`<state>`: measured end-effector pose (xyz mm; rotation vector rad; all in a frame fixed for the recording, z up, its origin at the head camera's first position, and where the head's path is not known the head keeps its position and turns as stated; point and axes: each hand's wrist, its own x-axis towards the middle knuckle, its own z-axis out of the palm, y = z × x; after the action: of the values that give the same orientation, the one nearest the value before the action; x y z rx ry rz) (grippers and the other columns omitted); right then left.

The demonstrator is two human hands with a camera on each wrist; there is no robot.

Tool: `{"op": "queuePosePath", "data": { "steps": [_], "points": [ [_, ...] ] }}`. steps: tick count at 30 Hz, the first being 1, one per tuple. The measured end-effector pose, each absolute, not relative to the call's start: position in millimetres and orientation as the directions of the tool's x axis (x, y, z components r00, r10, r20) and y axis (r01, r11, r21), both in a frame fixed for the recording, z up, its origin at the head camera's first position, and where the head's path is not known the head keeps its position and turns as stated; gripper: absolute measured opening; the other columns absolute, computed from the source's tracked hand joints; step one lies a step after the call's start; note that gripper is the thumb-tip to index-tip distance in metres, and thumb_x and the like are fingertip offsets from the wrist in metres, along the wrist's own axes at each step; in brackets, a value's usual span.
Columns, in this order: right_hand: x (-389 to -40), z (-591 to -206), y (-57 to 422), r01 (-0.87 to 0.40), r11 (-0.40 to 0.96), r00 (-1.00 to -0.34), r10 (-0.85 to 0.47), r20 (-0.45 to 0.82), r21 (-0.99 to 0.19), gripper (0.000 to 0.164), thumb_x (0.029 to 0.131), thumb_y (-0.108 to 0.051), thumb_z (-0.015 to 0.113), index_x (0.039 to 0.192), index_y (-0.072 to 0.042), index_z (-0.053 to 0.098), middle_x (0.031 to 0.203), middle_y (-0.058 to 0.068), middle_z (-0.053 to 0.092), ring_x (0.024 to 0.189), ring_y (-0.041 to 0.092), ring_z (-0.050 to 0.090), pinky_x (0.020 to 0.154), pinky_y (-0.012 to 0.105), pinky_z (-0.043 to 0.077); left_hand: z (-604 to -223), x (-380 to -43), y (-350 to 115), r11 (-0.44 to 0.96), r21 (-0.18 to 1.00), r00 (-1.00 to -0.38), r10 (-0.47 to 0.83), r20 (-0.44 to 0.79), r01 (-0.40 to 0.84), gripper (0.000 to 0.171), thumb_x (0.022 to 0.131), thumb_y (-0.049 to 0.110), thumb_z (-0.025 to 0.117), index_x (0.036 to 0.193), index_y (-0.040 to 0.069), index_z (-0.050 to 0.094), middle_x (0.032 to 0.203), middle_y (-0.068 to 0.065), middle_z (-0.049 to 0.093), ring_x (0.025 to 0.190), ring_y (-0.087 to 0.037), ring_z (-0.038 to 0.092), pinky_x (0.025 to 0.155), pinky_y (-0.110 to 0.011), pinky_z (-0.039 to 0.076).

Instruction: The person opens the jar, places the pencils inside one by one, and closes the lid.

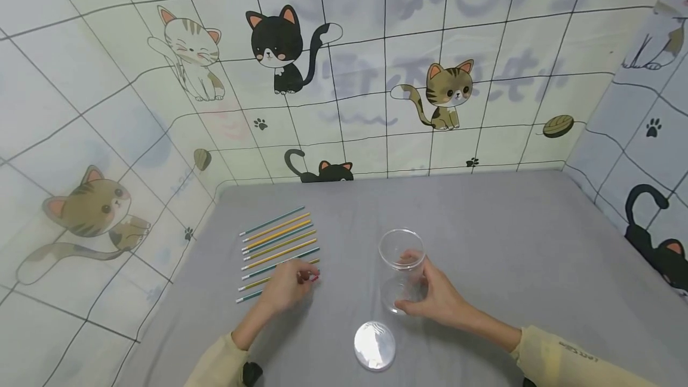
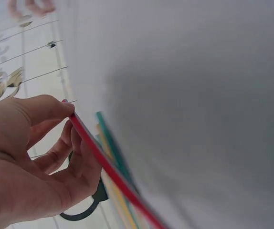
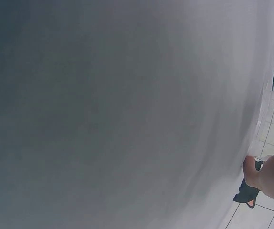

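In the head view, several teal and yellow pencils (image 1: 276, 235) with pale ends lie in a slanting row. Over the near end of that row, my left hand (image 1: 287, 285) pinches a red pencil (image 2: 108, 166) between thumb and fingers, as the left wrist view shows. Only its red tip shows past the fingers from above. My right hand (image 1: 439, 296) grips a clear, open-topped jar (image 1: 393, 276) standing upright, thumb in front and fingers behind it. A round clear lid (image 1: 374, 346) lies flat in front of the jar. The right wrist view catches just part of that hand.
Grey cloth (image 1: 494, 232) covers the table. Behind and on both sides hangs a white curtain (image 1: 355, 64) with grid lines and cartoon cats, meeting the table's far edge.
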<state>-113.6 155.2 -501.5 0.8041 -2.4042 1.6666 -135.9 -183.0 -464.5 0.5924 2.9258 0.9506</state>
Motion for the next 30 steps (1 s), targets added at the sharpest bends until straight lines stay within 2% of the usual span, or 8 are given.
{"op": "queuePosePath", "data": {
  "steps": [7,17,22,25,30],
  "points": [
    [-114,-501,155,-0.473,0.239,-0.854,-0.362,0.374,-0.848,0.081,0.067,-0.008,0.090,0.134,-0.004,0.044,0.130,0.003,0.057,0.118,0.019,0.055,0.091,0.059,0.045,-437,-143,-183,0.681,0.634,-0.921,0.361,0.145,0.367,0.022,0.084,-0.007,0.071,0.101,0.007,0.073,0.082,0.003,0.062,0.073,-0.013,0.060,0.055,-0.025,0.048],
    [-113,-501,156,-0.481,0.269,-0.854,-0.357,0.377,-0.834,0.084,0.066,-0.009,0.091,0.135,-0.001,0.044,0.130,0.006,0.058,0.117,0.018,0.056,0.090,0.053,0.048,-391,-154,-173,0.587,0.709,-0.903,0.393,0.172,0.390,0.023,0.087,-0.003,0.070,0.107,0.008,0.072,0.086,-0.001,0.065,0.075,-0.017,0.062,0.060,-0.028,0.051],
    [-114,-501,156,-0.485,0.274,-0.853,-0.355,0.381,-0.830,0.084,0.066,-0.009,0.091,0.135,-0.002,0.044,0.130,0.003,0.058,0.115,0.017,0.057,0.090,0.050,0.049,-356,-160,-165,0.520,0.764,-0.903,0.384,0.191,0.382,0.022,0.090,-0.001,0.069,0.110,0.008,0.070,0.092,-0.005,0.068,0.077,-0.020,0.064,0.062,-0.032,0.053],
    [-114,-501,155,-0.483,0.268,-0.854,-0.355,0.380,-0.834,0.084,0.066,-0.009,0.091,0.135,-0.005,0.044,0.129,0.001,0.058,0.115,0.017,0.057,0.091,0.049,0.049,-339,-163,-159,0.489,0.793,-0.909,0.372,0.187,0.363,0.024,0.091,0.001,0.068,0.113,0.009,0.070,0.096,-0.007,0.069,0.078,-0.021,0.066,0.066,-0.035,0.054],
    [-114,-502,156,-0.476,0.256,-0.855,-0.358,0.375,-0.841,0.083,0.066,-0.010,0.091,0.135,-0.014,0.044,0.129,0.002,0.057,0.117,0.019,0.056,0.091,0.056,0.047,-319,-165,-146,0.472,0.812,-0.916,0.361,0.178,0.344,0.025,0.092,0.004,0.069,0.115,0.013,0.070,0.098,-0.005,0.068,0.081,-0.021,0.067,0.069,-0.037,0.055]
  ]
}}
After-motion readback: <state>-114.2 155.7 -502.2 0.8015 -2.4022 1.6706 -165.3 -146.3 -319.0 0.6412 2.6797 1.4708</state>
